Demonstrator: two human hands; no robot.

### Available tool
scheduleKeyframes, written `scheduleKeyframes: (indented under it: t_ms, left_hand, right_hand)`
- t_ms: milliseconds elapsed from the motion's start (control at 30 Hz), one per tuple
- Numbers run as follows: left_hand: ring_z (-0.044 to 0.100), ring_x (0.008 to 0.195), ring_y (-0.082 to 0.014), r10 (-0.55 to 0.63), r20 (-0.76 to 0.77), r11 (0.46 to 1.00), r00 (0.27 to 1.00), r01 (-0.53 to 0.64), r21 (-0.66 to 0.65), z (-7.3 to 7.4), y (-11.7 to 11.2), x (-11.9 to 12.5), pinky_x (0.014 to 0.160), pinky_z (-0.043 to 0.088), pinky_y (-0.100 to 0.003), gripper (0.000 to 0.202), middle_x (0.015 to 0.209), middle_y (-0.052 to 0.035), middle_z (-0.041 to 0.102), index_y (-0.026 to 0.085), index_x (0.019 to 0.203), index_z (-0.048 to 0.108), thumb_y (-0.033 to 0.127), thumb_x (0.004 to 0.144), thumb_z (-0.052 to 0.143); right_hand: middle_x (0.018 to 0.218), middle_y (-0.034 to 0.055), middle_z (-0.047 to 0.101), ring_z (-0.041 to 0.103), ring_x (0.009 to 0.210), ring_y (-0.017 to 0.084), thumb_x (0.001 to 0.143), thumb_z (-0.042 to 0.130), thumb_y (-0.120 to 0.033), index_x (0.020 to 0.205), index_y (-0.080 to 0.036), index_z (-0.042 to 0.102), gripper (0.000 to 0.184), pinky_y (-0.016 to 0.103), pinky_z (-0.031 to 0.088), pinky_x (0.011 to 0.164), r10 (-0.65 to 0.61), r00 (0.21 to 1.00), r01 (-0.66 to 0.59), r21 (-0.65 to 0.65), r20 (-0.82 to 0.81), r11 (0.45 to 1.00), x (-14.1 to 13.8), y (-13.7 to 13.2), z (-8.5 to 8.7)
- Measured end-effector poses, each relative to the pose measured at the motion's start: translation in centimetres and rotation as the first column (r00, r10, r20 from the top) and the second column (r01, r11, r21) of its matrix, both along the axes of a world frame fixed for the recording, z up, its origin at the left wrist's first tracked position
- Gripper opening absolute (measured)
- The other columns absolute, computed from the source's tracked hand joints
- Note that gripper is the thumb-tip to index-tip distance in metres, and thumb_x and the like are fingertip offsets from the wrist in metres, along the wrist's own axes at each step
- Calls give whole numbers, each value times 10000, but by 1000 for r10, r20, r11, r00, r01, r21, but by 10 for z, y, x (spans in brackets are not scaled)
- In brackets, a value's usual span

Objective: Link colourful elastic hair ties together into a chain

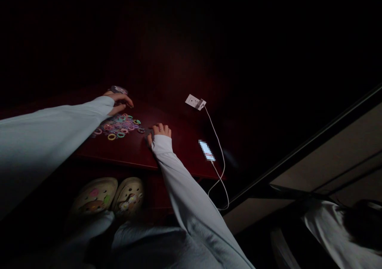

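My left hand (121, 102): fingers loosely parted, far side of hair ties (127, 124). My right hand (161, 131): fingers bent, can't tell grip.

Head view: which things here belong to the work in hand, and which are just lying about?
Seemingly in the work:
- colourful rings, piled by the left hand
- dark red table, bearing the pile and the right hand

Seemingly just about:
- lit device
- white cable
- white socket plate
- pale clogs, below the table edge
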State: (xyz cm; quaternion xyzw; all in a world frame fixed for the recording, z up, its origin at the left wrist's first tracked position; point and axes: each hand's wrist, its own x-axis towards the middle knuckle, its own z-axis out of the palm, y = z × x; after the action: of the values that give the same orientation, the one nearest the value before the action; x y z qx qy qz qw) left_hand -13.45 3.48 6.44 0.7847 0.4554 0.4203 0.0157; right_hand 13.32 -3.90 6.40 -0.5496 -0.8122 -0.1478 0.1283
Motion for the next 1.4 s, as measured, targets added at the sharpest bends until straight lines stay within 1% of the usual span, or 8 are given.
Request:
scheduleKeyframes:
  t_ms: [67,267,533,767,967,1100,1233,1400]
  left_hand:
    - [621,1059,-164,-34,-48,999,998,35,13,-1,-6,12,1082,418,-302,345,1144,-41,800,94,1193,772,160,1033,474]
    - [540,1130,-239,82,-246,995,966,-94,-40,-8,-24,33,1030,369,-384,362,1268,-53,809,197,1187,825,163,982,528]
    - [510,1075,-229,56,-326,998,944,-61,-5,-22,-23,0,937,353,-318,300,1186,-41,811,203,1125,807,221,991,538]
    - [550,1039,-191,118,-237,976,964,-157,-153,-22,16,-5,1007,354,-312,167,1029,-1,792,204,1017,826,288,999,682]
    - [545,1021,-193,221,-146,949,964,-247,-197,-19,36,-21,1064,405,-342,449,1018,-30,723,151,1160,829,532,1087,604]
    - [609,1155,-251,314,-178,863,933,-358,-357,-15,32,-39,1188,380,-429,531,1156,-67,752,125,1275,803,564,1084,576]
    - [626,1250,-270,250,-231,892,940,-317,-323,-11,20,-49,1268,289,-489,545,1320,-41,795,216,1322,800,534,1079,430]
    - [564,1270,-253,263,-265,898,928,-336,-284,-15,8,-48,1259,270,-523,554,1381,-46,751,152,1226,785,493,1074,376]
  right_hand:
    - [1444,130,659,527,1293,310,1091,526,-306,1374,-195,692,346,437,419,1129,11,1000,-11,1,-3,1000,-10,-2,-1]
    - [1384,174,699,548,1304,338,1068,561,-305,1282,-168,729,304,464,425,1115,-75,996,76,2,-43,997,-20,0,-4]
    - [1488,164,673,556,1332,335,1059,569,-310,1302,-182,746,326,453,449,1098,-119,989,117,-22,-83,993,-15,2,-8]
    - [1451,135,692,553,1327,334,1058,580,-298,1298,-228,756,305,461,464,1105,-104,987,98,-51,-123,994,-16,1,-9]
    - [1430,129,692,544,1316,332,1052,602,-309,1275,-240,765,284,456,479,1085,-90,986,86,-34,-137,996,-16,3,-12]
    - [1387,126,709,543,1317,328,1057,600,-305,1262,-240,778,279,462,478,1107,-61,984,58,-23,-166,998,-14,5,-17]
    - [1427,110,695,528,1340,315,1067,592,-305,1288,-237,772,293,444,455,1136,-62,984,56,-40,-169,998,-15,1,-14]
    - [1413,101,699,529,1308,302,1067,601,-315,1303,-237,762,296,411,459,1091,-68,987,60,-59,-142,996,-14,-4,-9]
